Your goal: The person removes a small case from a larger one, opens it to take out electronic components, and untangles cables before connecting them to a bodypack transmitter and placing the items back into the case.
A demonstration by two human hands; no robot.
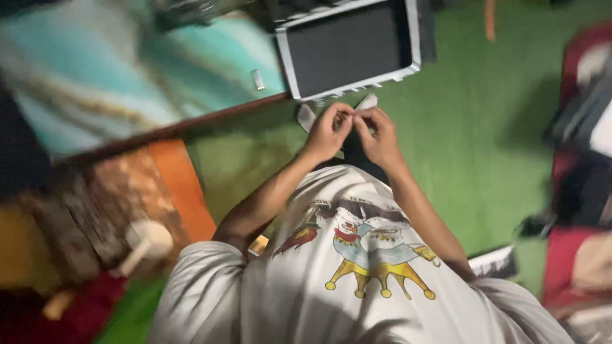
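L hand (327,132) & R hand (378,132) meet, fingertips pinching small white strip (366,102); dark tray (349,48) at 12 o'clock. Blurry view; strip could slip if the pinch loosens.

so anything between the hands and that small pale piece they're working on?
Nothing visible. The left hand and right hand meet fingertip to fingertip on the small pale piece, already touching it. The dark panel with the pale frame lies just beyond on the green floor, apart from the hands.
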